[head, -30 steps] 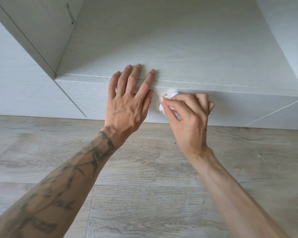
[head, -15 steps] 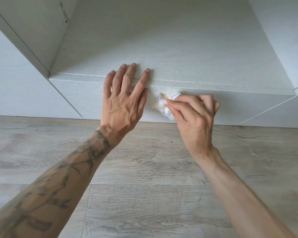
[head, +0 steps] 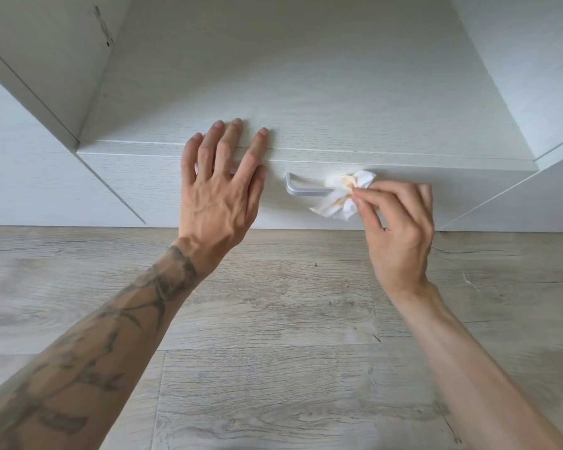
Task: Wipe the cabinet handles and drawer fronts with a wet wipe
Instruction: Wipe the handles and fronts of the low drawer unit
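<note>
Since the right hand (head: 400,228) has its fingers (head: 368,198) pinched on the wet wipe (head: 342,194) at the handle (head: 306,189), I'd wrap it round the bar; left hand (head: 220,193) rests flat, fingers apart, on the drawer front (head: 176,190).

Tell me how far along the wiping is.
Done: the wipe already carries brownish dirt. In hand: the right hand rubs the wipe along the handle while the left hand lies flat on the drawer front. Left: the neighbouring fronts, apparently.
</note>
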{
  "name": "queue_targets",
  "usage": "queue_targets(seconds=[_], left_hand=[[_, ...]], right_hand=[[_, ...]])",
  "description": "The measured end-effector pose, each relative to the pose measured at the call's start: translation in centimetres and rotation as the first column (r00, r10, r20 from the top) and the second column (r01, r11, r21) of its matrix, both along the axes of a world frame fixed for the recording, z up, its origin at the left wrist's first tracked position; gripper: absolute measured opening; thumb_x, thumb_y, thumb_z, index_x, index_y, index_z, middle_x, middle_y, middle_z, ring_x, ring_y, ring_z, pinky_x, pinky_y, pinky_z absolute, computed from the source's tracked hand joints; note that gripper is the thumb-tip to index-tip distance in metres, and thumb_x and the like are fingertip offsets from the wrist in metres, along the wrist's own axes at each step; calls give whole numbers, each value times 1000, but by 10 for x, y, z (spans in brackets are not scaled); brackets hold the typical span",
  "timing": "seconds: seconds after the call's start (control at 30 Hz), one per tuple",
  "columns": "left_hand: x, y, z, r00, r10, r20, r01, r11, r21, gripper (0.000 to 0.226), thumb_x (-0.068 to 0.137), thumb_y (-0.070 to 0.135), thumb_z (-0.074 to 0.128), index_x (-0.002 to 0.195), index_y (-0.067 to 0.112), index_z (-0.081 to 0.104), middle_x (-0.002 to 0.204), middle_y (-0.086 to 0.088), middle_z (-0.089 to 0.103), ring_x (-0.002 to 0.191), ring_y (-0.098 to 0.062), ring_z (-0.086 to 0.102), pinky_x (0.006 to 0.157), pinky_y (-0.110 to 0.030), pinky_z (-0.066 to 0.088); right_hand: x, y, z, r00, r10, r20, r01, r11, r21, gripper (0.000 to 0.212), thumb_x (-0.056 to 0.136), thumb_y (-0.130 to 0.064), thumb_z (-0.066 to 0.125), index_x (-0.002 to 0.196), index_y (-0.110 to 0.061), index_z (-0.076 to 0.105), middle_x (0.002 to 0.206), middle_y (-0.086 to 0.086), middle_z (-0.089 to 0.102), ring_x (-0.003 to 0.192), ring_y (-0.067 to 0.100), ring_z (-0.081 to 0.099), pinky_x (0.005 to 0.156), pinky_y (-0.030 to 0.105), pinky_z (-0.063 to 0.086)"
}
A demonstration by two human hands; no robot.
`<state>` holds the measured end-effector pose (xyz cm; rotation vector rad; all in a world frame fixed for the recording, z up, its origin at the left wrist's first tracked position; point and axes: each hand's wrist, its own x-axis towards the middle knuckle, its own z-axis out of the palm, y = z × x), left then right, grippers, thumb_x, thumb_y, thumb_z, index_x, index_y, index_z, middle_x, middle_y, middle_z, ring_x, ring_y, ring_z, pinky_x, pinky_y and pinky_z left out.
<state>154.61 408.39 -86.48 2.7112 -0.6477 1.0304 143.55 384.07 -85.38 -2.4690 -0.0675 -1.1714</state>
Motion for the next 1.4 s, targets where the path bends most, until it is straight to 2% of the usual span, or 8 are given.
queue_targets(seconds=[0.17, 0.23, 0.4, 0.63, 0.77, 0.9, 1.07, 1.4], left_hand=[[-2, 0, 2, 1000, -7, -15, 7, 1000, -2, 48, 117, 40, 33, 162, 25, 39, 160, -16, 44, 150, -34, 34, 127, -43, 10], [-2, 0, 3, 1000, -12, -21, 12, 1000, -5, 48, 116, 39, 34, 162, 25, 39, 160, -16, 44, 150, -35, 34, 127, -44, 10], [-3, 1, 4, 1000, -8, -27, 8, 1000, -7, 48, 116, 38, 37, 162, 24, 40, 160, -17, 43, 150, -35, 34, 126, -46, 12], [-4, 0, 4, 999, -11, -34, 11, 1000, -4, 48, 117, 39, 36, 162, 23, 40, 161, -17, 44, 150, -36, 35, 126, -48, 15], [-4, 0, 4, 999, -11, -30, 11, 1000, -6, 48, 117, 39, 35, 162, 23, 40, 161, -17, 44, 150, -36, 36, 126, -47, 15], [-4, 0, 4, 1000, -12, -28, 12, 1000, -3, 48, 117, 39, 34, 162, 23, 40, 160, -17, 44, 150, -36, 36, 126, -46, 13], [-4, 0, 3, 1000, -10, -16, 10, 1000, 0, 48, 117, 40, 34, 162, 23, 40, 160, -17, 44, 150, -36, 36, 126, -45, 12], [-2, -1, 2, 1000, -1, -13, 1, 1000, -1, 49, 117, 41, 32, 162, 23, 41, 160, -18, 44, 150, -36, 35, 127, -44, 10]], right_hand=[[-2, 2, 10, 995, -82, -60, 97, 941, 325, 13, 99, 0, 69, 109, -2, 77, 106, 12, 68, 89, 10, 62, 89, 10, 46], [-1, 6, 11, 994, -45, -96, 79, 920, 385, 17, 98, 2, 68, 112, -2, 78, 110, 11, 69, 92, 14, 67, 90, 14, 51], [1, 17, 10, 981, 121, -149, -17, 829, 559, 24, 91, -3, 82, 115, -3, 77, 118, 7, 69, 100, 25, 74, 93, 42, 62], [-7, 20, 7, 990, 85, -109, -27, 891, 454, 13, 91, -2, 81, 104, -5, 79, 103, 0, 72, 87, 8, 71, 84, 26, 60], [-1, 12, 10, 980, 149, -131, -38, 788, 615, 34, 92, 3, 78, 123, -10, 72, 106, 6, 72, 97, 18, 75, 94, 32, 62], [-5, 17, 7, 982, 123, -145, -18, 819, 574, 21, 93, 1, 78, 113, -5, 77, 105, 6, 71, 93, 17, 76, 90, 30, 62], [0, 6, 11, 983, 135, -122, -34, 796, 605, 24, 91, 4, 78, 108, -13, 78, 107, 1, 67, 97, 21, 76, 92, 29, 61], [-6, 11, 17, 965, 158, -209, -12, 824, 566, 20, 91, 5, 78, 105, -8, 80, 102, 4, 70, 90, 16, 76, 88, 29, 62]])
